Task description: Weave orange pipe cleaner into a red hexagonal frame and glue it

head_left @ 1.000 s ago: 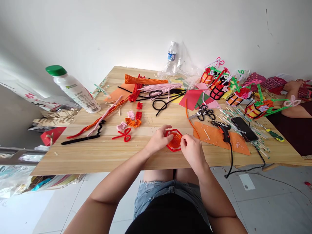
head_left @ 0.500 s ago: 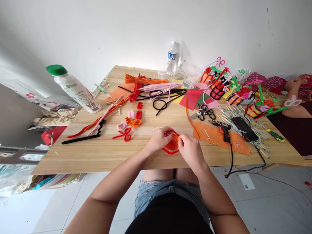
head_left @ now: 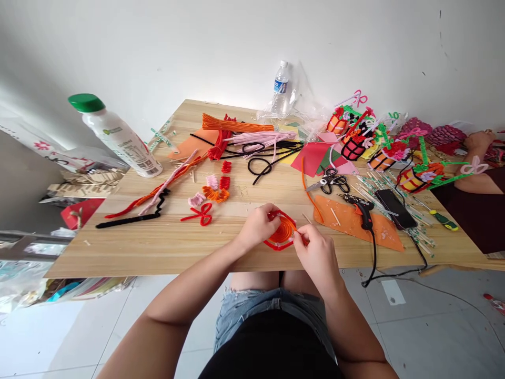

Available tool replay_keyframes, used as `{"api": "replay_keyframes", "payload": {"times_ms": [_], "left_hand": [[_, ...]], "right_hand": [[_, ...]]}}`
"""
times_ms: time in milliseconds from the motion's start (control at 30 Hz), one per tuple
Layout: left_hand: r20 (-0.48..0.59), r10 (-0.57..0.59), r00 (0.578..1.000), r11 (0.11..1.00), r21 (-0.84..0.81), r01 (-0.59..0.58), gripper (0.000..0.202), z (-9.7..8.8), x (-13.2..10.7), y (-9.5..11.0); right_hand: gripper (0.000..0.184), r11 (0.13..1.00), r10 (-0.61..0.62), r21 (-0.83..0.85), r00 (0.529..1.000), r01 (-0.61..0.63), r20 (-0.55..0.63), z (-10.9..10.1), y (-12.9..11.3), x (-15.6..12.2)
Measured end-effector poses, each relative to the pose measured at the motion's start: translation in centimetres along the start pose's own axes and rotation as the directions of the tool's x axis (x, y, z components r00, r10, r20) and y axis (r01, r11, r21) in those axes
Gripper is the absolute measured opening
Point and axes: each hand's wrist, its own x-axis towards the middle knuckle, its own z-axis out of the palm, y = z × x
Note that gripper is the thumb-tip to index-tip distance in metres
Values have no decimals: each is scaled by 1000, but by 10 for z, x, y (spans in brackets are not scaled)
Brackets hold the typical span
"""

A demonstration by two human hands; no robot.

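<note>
A small round pipe-cleaner basket (head_left: 283, 231), with a coiled orange middle and a red rim, is held over the front of the table. My left hand (head_left: 258, 227) is closed on its left side, thumb at the rim. At the right edge, the thumb and forefinger of my right hand (head_left: 316, 248) pinch the rim; the fingertips partly cover what lies between them. Left of the hands lie a red pipe-cleaner bow (head_left: 202, 215) and short folded pieces in orange (head_left: 215, 194), pink and red. An orange pipe cleaner (head_left: 309, 190) curves behind my right hand.
To the right are scissors (head_left: 330, 181), a hot glue gun (head_left: 363, 210) on orange felt (head_left: 381, 234), a phone (head_left: 395, 208) and a screwdriver (head_left: 444, 219). Finished flower baskets (head_left: 416, 176) stand behind, near another person's arm (head_left: 479, 158). A white bottle (head_left: 118, 139) stands at left.
My right hand has shifted slightly right and down along the rim, uncovering more of the orange coil. My left hand keeps its hold. The view has shifted a little.
</note>
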Motion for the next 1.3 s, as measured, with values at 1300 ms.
{"api": "replay_keyframes", "payload": {"times_ms": [1300], "left_hand": [[186,-84,979,961,-243,129,40,-7,2,4]], "right_hand": [[25,940,-259,-212,964,268,67,9,0,25]]}}
